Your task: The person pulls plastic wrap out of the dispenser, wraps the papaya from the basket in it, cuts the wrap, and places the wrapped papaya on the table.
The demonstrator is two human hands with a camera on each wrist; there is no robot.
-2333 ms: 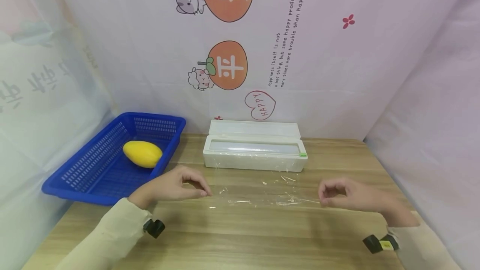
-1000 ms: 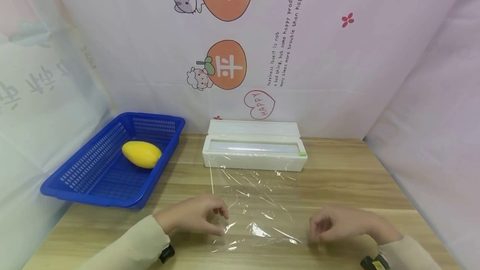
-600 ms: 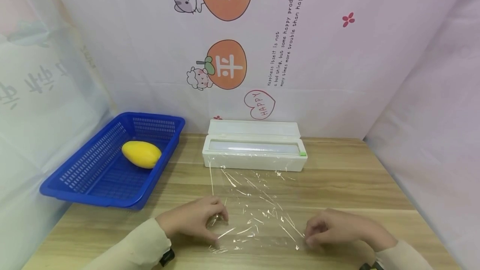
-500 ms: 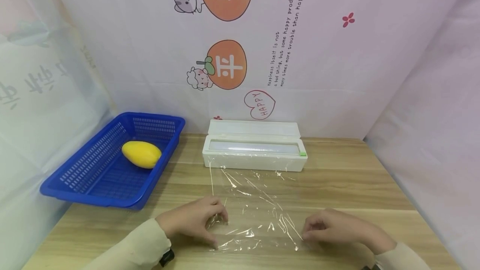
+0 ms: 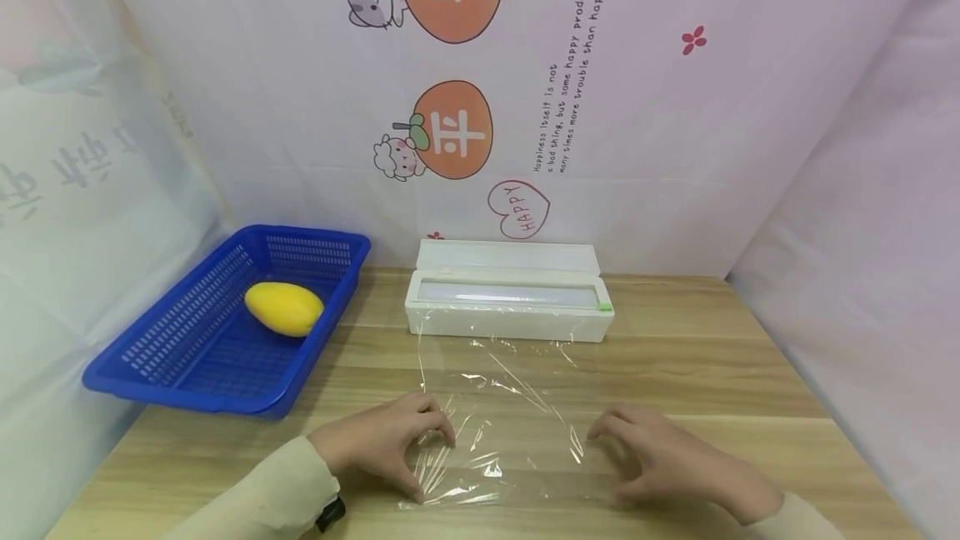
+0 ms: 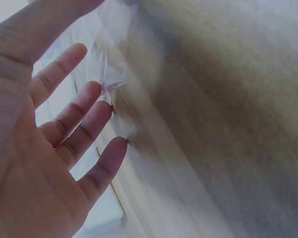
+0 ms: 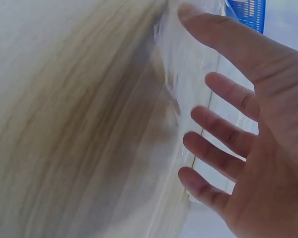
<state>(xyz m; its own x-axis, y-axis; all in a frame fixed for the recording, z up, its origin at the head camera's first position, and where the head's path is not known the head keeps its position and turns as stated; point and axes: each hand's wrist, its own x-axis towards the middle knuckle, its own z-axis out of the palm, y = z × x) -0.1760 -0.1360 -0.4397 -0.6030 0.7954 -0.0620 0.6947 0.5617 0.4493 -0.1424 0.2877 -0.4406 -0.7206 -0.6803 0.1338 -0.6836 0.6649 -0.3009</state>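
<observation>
A sheet of clear plastic wrap (image 5: 517, 432) runs from the white dispenser box (image 5: 510, 323) toward me over the wooden table, creased and shiny. At its left front corner my left hand (image 5: 386, 440) rests with thumb and fingers spread apart, fingertips at the film. In the left wrist view, the fingers (image 6: 87, 129) are loosely extended beside the film's edge. My right hand (image 5: 667, 457) is at the right front corner, thumb and fingers apart, nothing pinched between them. The right wrist view shows its fingers (image 7: 221, 131) relaxed and separated, with crumpled wrap (image 7: 176, 64) near the thumb.
The box's lid (image 5: 510, 257) stands raised at the back, and a green tab (image 5: 604, 307) sits at the box's right end. To the left, a blue basket (image 5: 187, 394) contains a yellow oval fruit (image 5: 285, 308). Printed cloth walls surround the wooden table (image 5: 675, 340).
Both hands have come toward me, drawing more plastic wrap out of the box, and the sheet now lies lower. My right hand has let go of its corner, fingers spreading from a pinch.
</observation>
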